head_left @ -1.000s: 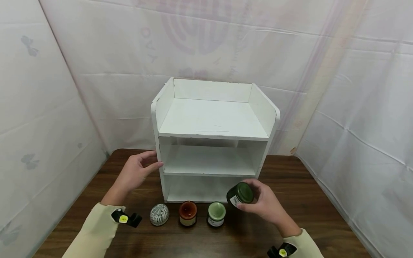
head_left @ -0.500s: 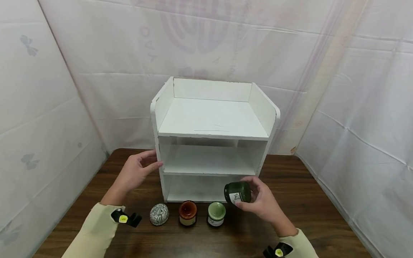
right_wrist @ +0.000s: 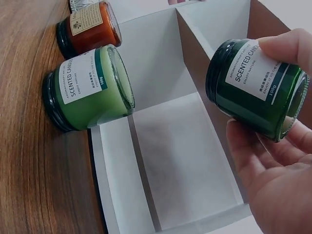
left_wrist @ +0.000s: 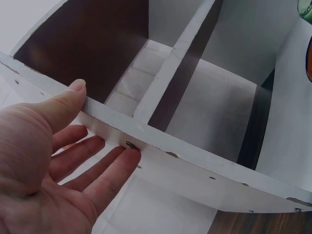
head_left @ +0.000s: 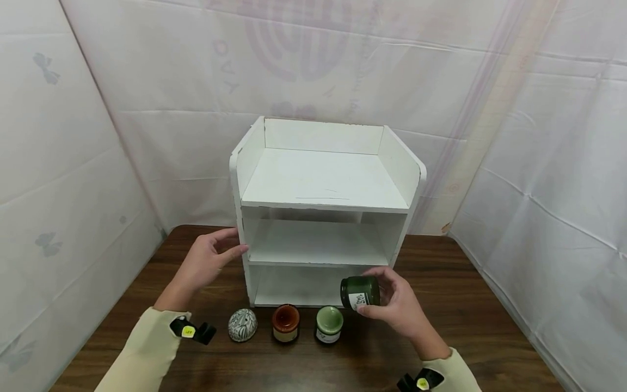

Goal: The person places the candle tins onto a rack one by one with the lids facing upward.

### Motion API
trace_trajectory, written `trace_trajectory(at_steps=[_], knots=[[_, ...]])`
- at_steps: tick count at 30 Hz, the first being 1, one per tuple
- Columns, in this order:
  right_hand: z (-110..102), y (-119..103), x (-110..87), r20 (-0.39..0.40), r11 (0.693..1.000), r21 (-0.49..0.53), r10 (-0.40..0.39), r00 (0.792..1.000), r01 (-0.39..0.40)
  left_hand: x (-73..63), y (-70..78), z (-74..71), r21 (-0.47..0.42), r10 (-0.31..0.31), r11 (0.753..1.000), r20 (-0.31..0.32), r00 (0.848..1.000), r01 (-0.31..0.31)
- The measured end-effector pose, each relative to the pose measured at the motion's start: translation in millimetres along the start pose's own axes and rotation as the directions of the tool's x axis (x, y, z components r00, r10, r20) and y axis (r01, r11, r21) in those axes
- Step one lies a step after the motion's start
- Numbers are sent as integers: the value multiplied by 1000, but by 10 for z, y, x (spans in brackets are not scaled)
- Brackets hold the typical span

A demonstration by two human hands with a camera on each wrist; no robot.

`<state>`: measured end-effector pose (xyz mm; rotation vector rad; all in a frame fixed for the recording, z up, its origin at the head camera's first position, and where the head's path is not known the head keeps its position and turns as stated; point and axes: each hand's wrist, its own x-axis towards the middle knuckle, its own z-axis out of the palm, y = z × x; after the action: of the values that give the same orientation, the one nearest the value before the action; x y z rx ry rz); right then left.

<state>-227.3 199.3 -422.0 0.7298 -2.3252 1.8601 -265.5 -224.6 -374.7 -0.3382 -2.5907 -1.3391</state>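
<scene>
My right hand (head_left: 398, 305) holds a dark green scented candle jar (right_wrist: 251, 90) in front of the lower compartment's right end. The jar is tipped sideways in the head view; thumb and fingers pinch its glass, and its label shows in the right wrist view. My left hand (head_left: 201, 261) grips the left side panel of a white shelf unit (head_left: 323, 179). In the left wrist view its thumb lies over the front edge and its fingers touch the outer face. Before the unit stand a light green candle jar (head_left: 329, 324) and an amber candle jar (head_left: 286, 323).
A black-and-white patterned dome-shaped object (head_left: 242, 325) sits left of the amber jar. The shelf unit has an open top tier and two compartments below. It stands on a dark wood table (head_left: 441, 305). White cloth walls (head_left: 161, 109) surround the table.
The dark green candle jar has turned in my right hand, so its side now faces the head camera. The right hand shifted slightly; the left hand stayed in place.
</scene>
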Motion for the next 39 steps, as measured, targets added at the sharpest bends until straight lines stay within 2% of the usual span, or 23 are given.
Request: trace_trajectory(at_steps=[10, 18, 26, 35, 39], knots=[[-30, 10, 8, 4, 999, 34, -20, 1000, 19, 3, -13, 9, -28, -4, 1000, 6, 1000, 4], [-1, -1, 12, 35, 990, 134, -38, 999, 33, -3, -7, 2, -10, -12, 1000, 8, 1000, 12], [1, 10, 2, 19, 994, 104, -35, 999, 33, -6, 4, -3, -3, -12, 1000, 8, 1000, 12], [24, 53, -1, -3, 984, 168, -64, 998, 63, -3, 5, 1, -11, -10, 1000, 10, 1000, 11], [28, 42, -8, -13, 989, 141, -54, 998, 55, -3, 5, 2, -8, -8, 1000, 6, 1000, 8]])
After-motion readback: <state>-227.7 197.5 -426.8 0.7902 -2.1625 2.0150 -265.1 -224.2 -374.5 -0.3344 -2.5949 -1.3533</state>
